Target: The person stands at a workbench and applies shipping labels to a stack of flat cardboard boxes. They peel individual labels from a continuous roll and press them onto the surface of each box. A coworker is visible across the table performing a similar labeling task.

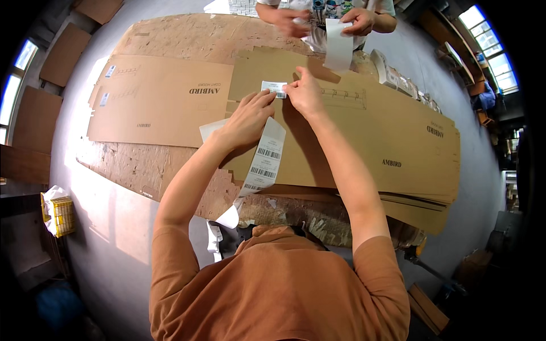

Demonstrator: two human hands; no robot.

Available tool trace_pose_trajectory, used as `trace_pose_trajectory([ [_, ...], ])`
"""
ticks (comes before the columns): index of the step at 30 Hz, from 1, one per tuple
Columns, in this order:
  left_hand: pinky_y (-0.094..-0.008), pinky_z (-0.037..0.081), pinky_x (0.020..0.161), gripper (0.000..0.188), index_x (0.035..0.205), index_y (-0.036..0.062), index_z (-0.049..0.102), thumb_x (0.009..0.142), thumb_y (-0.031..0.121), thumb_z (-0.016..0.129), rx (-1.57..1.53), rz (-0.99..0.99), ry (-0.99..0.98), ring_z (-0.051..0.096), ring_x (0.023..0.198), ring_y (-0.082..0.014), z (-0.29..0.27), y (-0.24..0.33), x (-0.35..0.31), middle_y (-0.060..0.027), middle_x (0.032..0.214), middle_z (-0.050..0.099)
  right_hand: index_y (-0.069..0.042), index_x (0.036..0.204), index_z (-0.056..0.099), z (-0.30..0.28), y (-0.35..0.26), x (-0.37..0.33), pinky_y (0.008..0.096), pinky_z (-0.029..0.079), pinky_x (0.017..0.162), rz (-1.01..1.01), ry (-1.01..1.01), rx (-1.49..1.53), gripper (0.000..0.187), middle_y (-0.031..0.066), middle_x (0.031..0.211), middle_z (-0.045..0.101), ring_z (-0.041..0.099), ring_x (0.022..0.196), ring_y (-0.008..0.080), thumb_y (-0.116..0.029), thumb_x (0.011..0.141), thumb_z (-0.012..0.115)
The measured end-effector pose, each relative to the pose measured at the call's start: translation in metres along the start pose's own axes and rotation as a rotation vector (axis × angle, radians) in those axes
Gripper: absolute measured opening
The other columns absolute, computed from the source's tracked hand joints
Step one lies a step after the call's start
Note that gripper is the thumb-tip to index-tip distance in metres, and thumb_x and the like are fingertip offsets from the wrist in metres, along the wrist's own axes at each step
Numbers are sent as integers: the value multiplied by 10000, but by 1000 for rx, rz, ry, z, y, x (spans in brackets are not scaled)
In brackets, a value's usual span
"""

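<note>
While btwn L/R fingers (pixel 263 99), label (pixel 274 87)

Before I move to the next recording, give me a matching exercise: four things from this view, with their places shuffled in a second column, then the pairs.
Things
1. Small white label
2. Barcode strip
3. Yellow basket
4. Plain white strip

Places
A. Near the picture's left rim
B. In a co-worker's hand, across the table
C. Between the forearms, trailing past the near edge of the cardboard
D. Between the fingertips of the left hand and right hand

Pairs: 1-D; 2-C; 3-A; 4-B
</note>
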State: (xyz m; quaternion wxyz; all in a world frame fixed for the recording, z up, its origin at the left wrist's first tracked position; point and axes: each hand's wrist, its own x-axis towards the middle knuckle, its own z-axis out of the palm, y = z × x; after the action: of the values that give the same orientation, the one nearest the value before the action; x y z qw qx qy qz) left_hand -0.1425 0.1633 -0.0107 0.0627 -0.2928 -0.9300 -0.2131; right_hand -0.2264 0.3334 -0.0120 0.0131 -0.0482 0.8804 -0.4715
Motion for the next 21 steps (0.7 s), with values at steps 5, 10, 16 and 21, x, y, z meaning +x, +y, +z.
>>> trace_pose_trajectory([
  [5, -434, 252, 1084, 133, 901, -10, 593, 801, 78, 578, -20, -52, -117, 271, 1367, -319, -8, 5, 9, -186, 1389, 415, 6, 1160, 437, -6, -29, -16, 456, 516, 692, -152, 11, -512, 497, 197, 877, 656, 649, 850, 348, -174, 773, 692],
  [10, -461, 208, 1100, 165, 926, 4, 611, 806, 114, 585, -63, -92, -182, 229, 1390, -325, -11, 10, 14, -156, 1465, 345, -17, 1136, 525, -61, 20, -30, 438, 513, 701, -167, 141, -490, 391, 175, 951, 625, 636, 877, 349, -205, 821, 661],
  [16, -534, 132, 1103, 310, 1041, 72, 640, 782, 240, 607, 10, -105, -257, 183, 1411, -351, 20, -3, 42, -161, 1511, 264, -28, 1174, 551, -245, 169, -122, 443, 458, 860, 81, 485, -552, 403, 180, 1059, 607, 567, 1018, 363, -244, 845, 634],
  [21, -462, 142, 1123, 301, 962, 0, 625, 820, 264, 596, -98, -188, -97, 189, 1402, -381, 27, 29, 43, -206, 1498, 270, -11, 1285, 464, -402, 253, -213, 477, 361, 997, 588, 696, -782, 499, 193, 1289, 475, 447, 1207, 353, -326, 909, 555],
])
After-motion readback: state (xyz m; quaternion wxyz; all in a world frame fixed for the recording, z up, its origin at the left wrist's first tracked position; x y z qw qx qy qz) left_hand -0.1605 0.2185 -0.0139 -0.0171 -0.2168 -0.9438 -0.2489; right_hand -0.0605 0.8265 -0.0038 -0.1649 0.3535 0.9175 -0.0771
